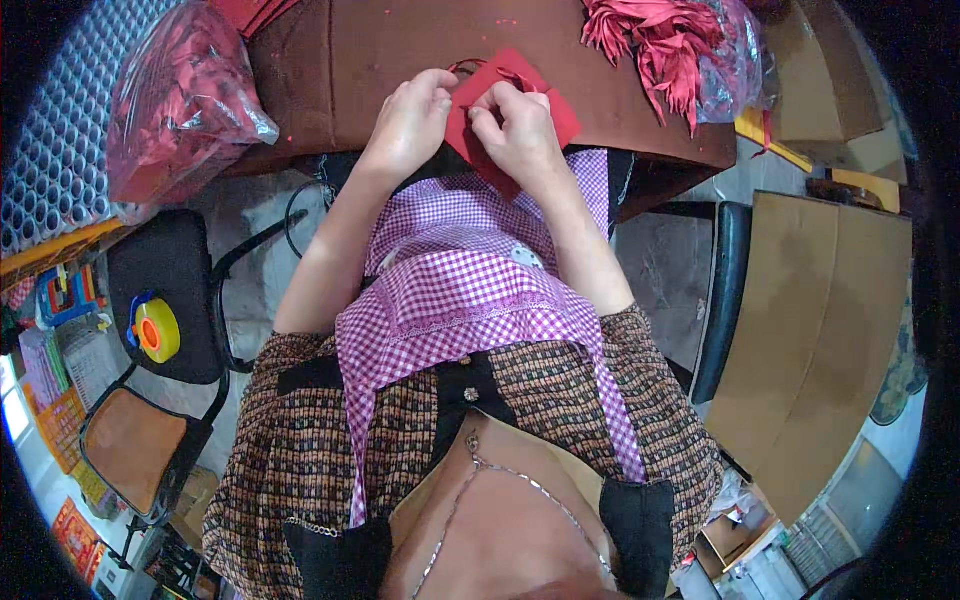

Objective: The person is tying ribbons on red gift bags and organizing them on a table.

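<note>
A flat red square piece, which looks like felt or cloth, lies at the near edge of the brown-covered table, turned corner-on to me. My right hand is over it, thumb and forefinger pinched together at its upper middle. What sits in that pinch is too small to make out; a bit of darker red ribbon shows just beyond the fingers. Beside the piece's left edge is my left hand, its fingers curled in and closed. A thin dark red cord loops near its fingertips. Whatever it holds is hidden.
A clear bag of red pieces stands at the table's left. Red strips are heaped at the far right, by another plastic bag. Chairs flank me; a tape roll rests on the left black chair. Cardboard stands at right.
</note>
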A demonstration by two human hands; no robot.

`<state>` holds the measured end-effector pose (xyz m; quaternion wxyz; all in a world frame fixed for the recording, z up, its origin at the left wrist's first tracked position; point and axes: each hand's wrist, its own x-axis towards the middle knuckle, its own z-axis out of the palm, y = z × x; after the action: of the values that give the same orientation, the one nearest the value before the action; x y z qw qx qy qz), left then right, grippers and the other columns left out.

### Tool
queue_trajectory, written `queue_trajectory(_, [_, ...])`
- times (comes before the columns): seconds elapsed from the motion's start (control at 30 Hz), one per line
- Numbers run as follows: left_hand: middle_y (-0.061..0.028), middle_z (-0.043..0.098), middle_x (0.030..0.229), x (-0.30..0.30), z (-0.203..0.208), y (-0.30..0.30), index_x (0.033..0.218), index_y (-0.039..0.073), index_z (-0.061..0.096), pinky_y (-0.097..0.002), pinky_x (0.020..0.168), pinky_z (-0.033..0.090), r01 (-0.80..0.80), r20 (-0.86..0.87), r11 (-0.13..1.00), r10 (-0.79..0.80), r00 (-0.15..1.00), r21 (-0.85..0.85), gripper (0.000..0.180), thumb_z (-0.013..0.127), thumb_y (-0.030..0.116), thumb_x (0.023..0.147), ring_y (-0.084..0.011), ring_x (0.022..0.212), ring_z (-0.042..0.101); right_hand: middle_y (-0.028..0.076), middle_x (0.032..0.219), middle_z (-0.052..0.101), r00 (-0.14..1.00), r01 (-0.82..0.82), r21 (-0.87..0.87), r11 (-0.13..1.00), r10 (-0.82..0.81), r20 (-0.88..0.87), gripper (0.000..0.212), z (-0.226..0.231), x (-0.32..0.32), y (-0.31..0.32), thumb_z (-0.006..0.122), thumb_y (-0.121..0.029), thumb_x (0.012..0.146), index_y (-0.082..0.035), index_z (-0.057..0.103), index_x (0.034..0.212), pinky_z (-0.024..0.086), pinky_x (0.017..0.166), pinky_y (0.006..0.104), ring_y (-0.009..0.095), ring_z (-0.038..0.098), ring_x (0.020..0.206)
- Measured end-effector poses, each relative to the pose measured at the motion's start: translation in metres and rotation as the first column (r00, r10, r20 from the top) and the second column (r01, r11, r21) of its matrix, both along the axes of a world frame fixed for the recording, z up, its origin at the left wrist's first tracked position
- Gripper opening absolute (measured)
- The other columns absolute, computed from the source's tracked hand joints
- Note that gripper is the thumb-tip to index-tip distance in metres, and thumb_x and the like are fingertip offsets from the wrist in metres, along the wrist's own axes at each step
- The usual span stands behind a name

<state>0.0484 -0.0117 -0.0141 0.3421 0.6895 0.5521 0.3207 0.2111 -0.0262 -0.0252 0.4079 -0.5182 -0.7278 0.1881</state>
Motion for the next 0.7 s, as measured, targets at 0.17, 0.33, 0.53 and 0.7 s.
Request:
queue_trajectory(0.17, [-0.0171, 0.063, 0.101, 0.001, 0.002, -0.003, 0.111, 0.002, 0.058, -0.0346, 0.085, 0.047, 0.015, -0.088, 0.998, -0.009, 0.996, 0.06, 0.026, 0.051, 0.009, 0.087, -0.0267, 0.094, 0.062, 0.015, 0.063, 0.059, 0.998, -0.014, 0.086, 0.996, 0.009, 0.057, 0.014, 0.002, -0.002, -0.002, 0.065, -0.011, 0.074, -0.001, 0.057, 0.07, 0.045, 0.06, 0.0417, 0.032, 0.056, 0.057])
queue_trajectory(0.33, [-0.02, 0.063, 0.094, 0.009, 0.011, -0.007, 0.104, 0.0, 0.058, -0.0421, 0.085, 0.046, 0.005, -0.091, 0.991, 0.007, 0.996, 0.137, 0.022, 0.05, 0.004, 0.084, -0.0354, 0.094, 0.057, 0.015, 0.062, 0.059, 0.966, -0.006, 0.246, 0.969, -0.058, 0.25, 0.014, 0.003, -0.01, -0.007, 0.065, -0.009, 0.072, -0.001, 0.055, 0.066, 0.045, 0.055, 0.0401, 0.033, 0.055, 0.055])
queue_trajectory(0.53, [-0.0178, 0.06, 0.094, 0.009, 0.001, -0.009, 0.109, 0.005, 0.056, -0.0405, 0.081, 0.048, 0.056, -0.112, 0.959, -0.025, 0.993, 0.278, 0.024, 0.052, 0.005, 0.085, -0.0344, 0.09, 0.059, 0.017, 0.062, 0.058, 0.997, 0.07, -0.249, 0.966, -0.079, -0.026, 0.016, 0.009, -0.008, -0.006, 0.062, -0.015, 0.073, 0.001, 0.059, 0.073, 0.047, 0.061, 0.04, 0.032, 0.059, 0.059])
queue_trajectory(0.7, [-0.0177, 0.058, 0.083, 0.015, -0.003, -0.012, 0.107, 0.003, 0.053, -0.044, 0.076, 0.043, 0.112, -0.208, 0.871, -0.011, 0.978, 0.478, 0.032, 0.053, -0.002, 0.076, -0.0352, 0.082, 0.053, 0.021, 0.067, 0.062, 1.0, 0.026, -0.245, 0.969, -0.025, 0.008, 0.017, 0.014, -0.004, -0.003, 0.06, -0.015, 0.073, 0.001, 0.061, 0.071, 0.046, 0.077, 0.0463, 0.037, 0.062, 0.066])
